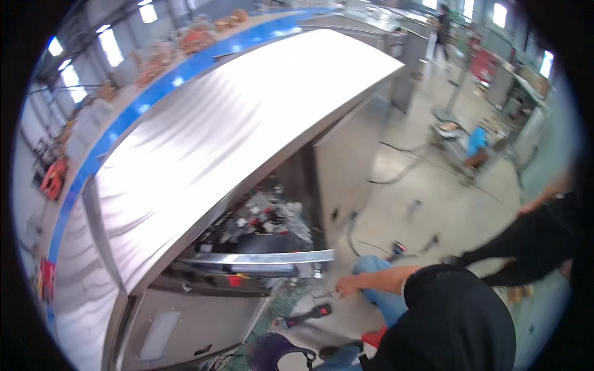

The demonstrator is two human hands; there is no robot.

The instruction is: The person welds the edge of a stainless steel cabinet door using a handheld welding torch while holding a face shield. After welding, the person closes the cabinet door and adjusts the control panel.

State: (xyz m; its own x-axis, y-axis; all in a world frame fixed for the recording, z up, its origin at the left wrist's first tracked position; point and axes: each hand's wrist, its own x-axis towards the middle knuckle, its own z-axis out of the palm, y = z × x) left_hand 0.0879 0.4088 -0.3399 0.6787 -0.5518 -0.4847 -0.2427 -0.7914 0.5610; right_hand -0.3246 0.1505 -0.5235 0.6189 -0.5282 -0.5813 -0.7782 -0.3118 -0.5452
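Note:
My right arm, in a short black sleeve, comes in from the lower right. My right hand [348, 285] is by a knee in blue jeans [369, 266], its fingers curled closed and slightly blurred, with nothing seen in them. My left hand does not show. Left of my right hand stands a large metal cabinet with a bright, shiny top [235, 117]. Wiring and small parts [266, 213] fill its open bay, and a metal rail [266, 256] lies across the front. Below the rail is a black and red hand tool [309, 315], close to a blurred patch of skin.
A dark purple cap [272, 352] shows at the lower edge. Another person's dark-trousered legs [513, 247] stand at the right. Cables [396, 181] and small tools [399, 248] lie on the pale floor. A low cart [461, 151] stands beyond; a blue strip [145, 102] runs behind the cabinet.

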